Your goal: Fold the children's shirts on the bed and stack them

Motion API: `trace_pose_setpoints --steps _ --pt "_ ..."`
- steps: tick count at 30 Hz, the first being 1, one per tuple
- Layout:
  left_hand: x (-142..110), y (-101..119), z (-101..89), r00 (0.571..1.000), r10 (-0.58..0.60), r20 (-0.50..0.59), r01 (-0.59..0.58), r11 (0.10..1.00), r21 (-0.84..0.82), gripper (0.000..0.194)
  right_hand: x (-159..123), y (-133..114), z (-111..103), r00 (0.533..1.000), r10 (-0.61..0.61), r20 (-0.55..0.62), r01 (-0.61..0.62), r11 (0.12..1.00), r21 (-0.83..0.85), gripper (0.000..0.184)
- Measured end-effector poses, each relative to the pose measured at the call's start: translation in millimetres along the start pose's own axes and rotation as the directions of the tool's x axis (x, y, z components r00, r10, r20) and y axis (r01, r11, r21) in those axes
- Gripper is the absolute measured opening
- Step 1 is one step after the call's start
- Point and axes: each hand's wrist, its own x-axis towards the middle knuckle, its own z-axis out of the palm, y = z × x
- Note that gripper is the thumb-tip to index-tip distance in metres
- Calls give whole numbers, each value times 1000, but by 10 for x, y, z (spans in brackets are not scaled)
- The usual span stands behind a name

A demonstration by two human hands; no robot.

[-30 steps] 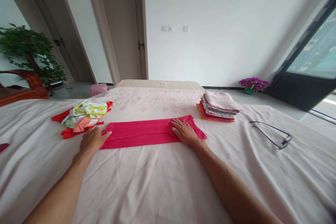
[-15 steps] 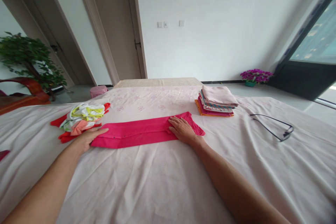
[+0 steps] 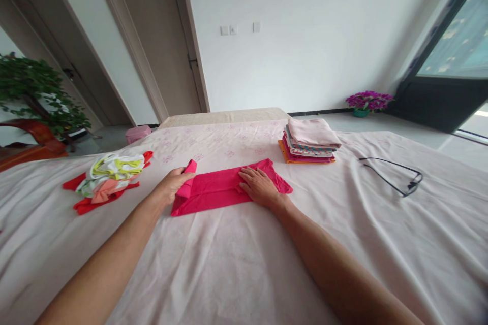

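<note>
A bright pink garment (image 3: 219, 185), folded into a long strip, lies across the pale sheet in front of me. My left hand (image 3: 171, 186) grips its left end, which is lifted and turned over toward the middle. Flat on the strip's right part rests my right hand (image 3: 258, 186), fingers stretched out and pressing the cloth. Beyond that hand, the right end of the cloth is wrinkled. Left of my left hand sits a loose heap of clothes (image 3: 110, 177) in red, white, yellow and peach. A stack of folded clothes (image 3: 310, 142) stands behind and to the right.
Black-framed glasses (image 3: 412, 185) lie on the light patterned sheet (image 3: 213, 269) at the right. Beyond the covered surface are a pink stool (image 3: 138, 133), a potted purple flower plant (image 3: 368, 101), a leafy plant (image 3: 34, 91) and a wooden armrest (image 3: 32, 137).
My left hand has moved right, lifting the garment's left end and folding it inward, so the strip is shorter. My right hand stays on the cloth. The view has shifted slightly.
</note>
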Motion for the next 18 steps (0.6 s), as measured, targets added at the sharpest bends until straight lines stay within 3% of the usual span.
trace_pose_setpoints --steps 9,14,18 --pt "90 -111 536 998 68 -15 -66 992 111 28 11 19 31 1000 -5 -6 5 1000 16 48" --pt "152 -132 732 995 99 -33 -92 983 161 29 1 0 7 1000 -7 -13 8 1000 14 47" --pt "154 -163 844 995 87 42 -92 985 147 37 0 2 20 1000 5 -10 -5 1000 11 48"
